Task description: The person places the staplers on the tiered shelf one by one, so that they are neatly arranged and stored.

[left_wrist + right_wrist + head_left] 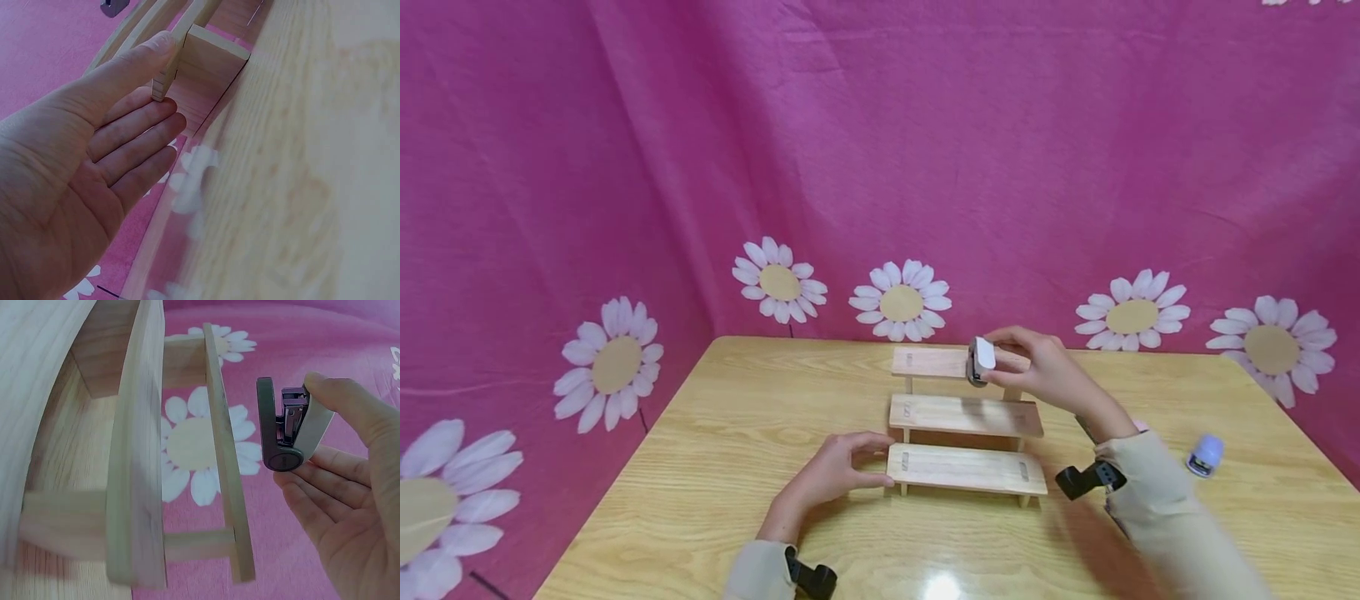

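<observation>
A small stapler, white on one side and dark grey on the other, is held in my right hand. The thumb presses its white side while the fingers sit beneath it. In the head view it overlaps the top tier of a three-step wooden stand; in the right wrist view a gap shows between it and that tier's board. My left hand pinches the left end of the lowest step. Its thumb lies against the board's edge, the index finger is partly hidden behind, and the other fingers extend loosely.
A small purple-capped bottle stands on the wooden table to the right. Another item behind my right forearm is mostly hidden. A pink cloth with daisies hangs behind the table and along its left side.
</observation>
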Motion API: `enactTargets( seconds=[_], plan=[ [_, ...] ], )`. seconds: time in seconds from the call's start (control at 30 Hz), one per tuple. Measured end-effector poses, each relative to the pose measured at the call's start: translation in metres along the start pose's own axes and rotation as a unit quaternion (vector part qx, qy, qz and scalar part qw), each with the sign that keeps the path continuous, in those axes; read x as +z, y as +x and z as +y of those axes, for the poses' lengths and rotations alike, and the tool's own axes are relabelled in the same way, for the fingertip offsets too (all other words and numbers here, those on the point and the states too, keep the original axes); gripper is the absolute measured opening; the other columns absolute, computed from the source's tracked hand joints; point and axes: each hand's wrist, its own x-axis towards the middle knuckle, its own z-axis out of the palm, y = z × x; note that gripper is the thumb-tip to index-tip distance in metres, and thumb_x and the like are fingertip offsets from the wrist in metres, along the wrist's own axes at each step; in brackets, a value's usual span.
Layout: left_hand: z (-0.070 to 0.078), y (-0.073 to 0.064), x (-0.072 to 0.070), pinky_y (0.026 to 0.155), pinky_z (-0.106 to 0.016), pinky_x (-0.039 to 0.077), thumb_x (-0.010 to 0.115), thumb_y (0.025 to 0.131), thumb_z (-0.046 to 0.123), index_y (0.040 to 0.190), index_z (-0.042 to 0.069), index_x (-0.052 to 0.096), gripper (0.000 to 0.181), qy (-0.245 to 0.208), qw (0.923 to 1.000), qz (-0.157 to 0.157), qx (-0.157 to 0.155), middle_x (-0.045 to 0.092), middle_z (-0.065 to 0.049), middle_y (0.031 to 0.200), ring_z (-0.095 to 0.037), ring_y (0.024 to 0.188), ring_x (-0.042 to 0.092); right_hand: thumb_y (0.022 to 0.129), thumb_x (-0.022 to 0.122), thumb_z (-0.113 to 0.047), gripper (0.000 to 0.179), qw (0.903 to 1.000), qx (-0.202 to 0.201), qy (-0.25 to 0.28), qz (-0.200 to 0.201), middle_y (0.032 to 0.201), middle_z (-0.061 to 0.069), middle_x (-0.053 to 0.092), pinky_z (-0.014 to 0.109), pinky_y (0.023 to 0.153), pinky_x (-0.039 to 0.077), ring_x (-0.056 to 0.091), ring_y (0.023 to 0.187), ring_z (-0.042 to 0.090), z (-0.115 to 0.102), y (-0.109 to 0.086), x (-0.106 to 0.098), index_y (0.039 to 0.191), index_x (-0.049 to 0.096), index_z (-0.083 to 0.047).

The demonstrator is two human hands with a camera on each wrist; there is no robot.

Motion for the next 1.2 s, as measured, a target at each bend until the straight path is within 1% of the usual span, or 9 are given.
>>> enactTargets(
  seconds=[0.1,0.2,0.33,0.5,0.6,0.77,0.9,1.03,1.2],
  plan=[
    [0.0,0.0,0.001,0.105,-0.037,0.051,0.08,0.081,0.029,0.13,0.01,0.062,0.056,-0.001,1.0,-0.001,0.001,0.065,-0.009,0.131,-0.024,0.121,0.063,0.081,0.081,-0.024,0.047,0.9998,0.001,0.017,-0.009,0.113,0.017,0.071,0.04,0.086,0.059,0.07,0.104,0.031,-0.003,0.006,0.004,0.121,0.063,-0.005],
    [0.0,-0.001,0.001,0.105,-0.037,0.051,0.08,0.081,0.028,0.13,0.01,0.062,0.056,-0.004,1.0,-0.001,0.001,0.066,-0.009,0.131,-0.024,0.121,0.063,0.082,0.08,-0.024,0.047,0.9995,0.002,0.025,-0.017,0.115,0.017,0.07,0.043,0.09,0.058,0.069,0.109,0.033,-0.004,0.011,0.009,0.121,0.063,-0.005],
    [0.0,-0.001,0.001,0.105,-0.037,0.051,0.08,0.08,0.028,0.129,0.01,0.063,0.055,-0.006,1.0,0.0,-0.002,0.066,-0.009,0.13,-0.024,0.121,0.063,0.082,0.08,-0.02,0.046,0.9985,0.0,0.046,-0.029,0.118,0.018,0.069,0.044,0.093,0.058,0.067,0.112,0.034,-0.005,0.018,0.015,0.121,0.063,-0.003],
    [-0.002,0.0,0.002,0.105,-0.036,0.051,0.08,0.08,0.029,0.129,0.012,0.063,0.054,-0.003,1.0,-0.001,-0.004,0.066,-0.008,0.131,-0.023,0.121,0.063,0.081,0.081,-0.018,0.048,0.9972,-0.002,0.064,-0.038,0.119,0.02,0.069,0.045,0.094,0.057,0.068,0.111,0.035,-0.008,0.026,0.021,0.121,0.062,-0.001],
    [-0.003,0.0,0.002,0.106,-0.036,0.051,0.08,0.08,0.03,0.129,0.013,0.063,0.054,-0.001,1.0,-0.002,-0.006,0.066,-0.007,0.131,-0.023,0.122,0.063,0.08,0.082,-0.018,0.05,0.9969,-0.002,0.065,-0.044,0.12,0.02,0.068,0.044,0.094,0.057,0.068,0.111,0.034,-0.009,0.031,0.025,0.122,0.062,0.0],
    [-0.002,0.0,0.002,0.106,-0.036,0.051,0.08,0.08,0.03,0.129,0.014,0.063,0.054,0.007,0.9999,-0.003,-0.01,0.066,-0.005,0.131,-0.022,0.122,0.063,0.079,0.082,-0.016,0.051,0.9967,-0.004,0.065,-0.048,0.12,0.02,0.068,0.039,0.094,0.057,0.067,0.112,0.034,-0.009,0.038,0.031,0.122,0.062,0.0],
    [-0.001,0.0,0.002,0.105,-0.035,0.051,0.08,0.081,0.031,0.129,0.015,0.063,0.054,0.01,0.9999,-0.004,-0.011,0.066,-0.004,0.131,-0.021,0.122,0.063,0.079,0.082,-0.013,0.05,0.9955,-0.004,0.077,-0.055,0.12,0.021,0.067,0.036,0.093,0.057,0.067,0.113,0.036,-0.009,0.042,0.035,0.122,0.061,0.002],
    [-0.001,0.001,0.001,0.105,-0.034,0.051,0.08,0.08,0.032,0.129,0.015,0.063,0.054,0.014,0.9998,-0.003,-0.011,0.066,-0.003,0.131,-0.021,0.122,0.063,0.079,0.081,-0.013,0.05,0.9951,-0.002,0.079,-0.059,0.12,0.02,0.068,0.036,0.095,0.056,0.066,0.114,0.034,-0.009,0.045,0.038,0.122,0.061,0.001],
    [-0.003,0.0,-0.001,0.105,-0.034,0.051,0.08,0.08,0.032,0.129,0.015,0.063,0.054,0.017,0.9998,0.002,-0.012,0.066,-0.004,0.131,-0.021,0.121,0.063,0.082,0.079,-0.015,0.049,0.9931,-0.001,0.092,-0.073,0.123,0.019,0.067,0.036,0.097,0.056,0.064,0.119,0.034,-0.01,0.049,0.042,0.124,0.06,0.001]
  ],
)
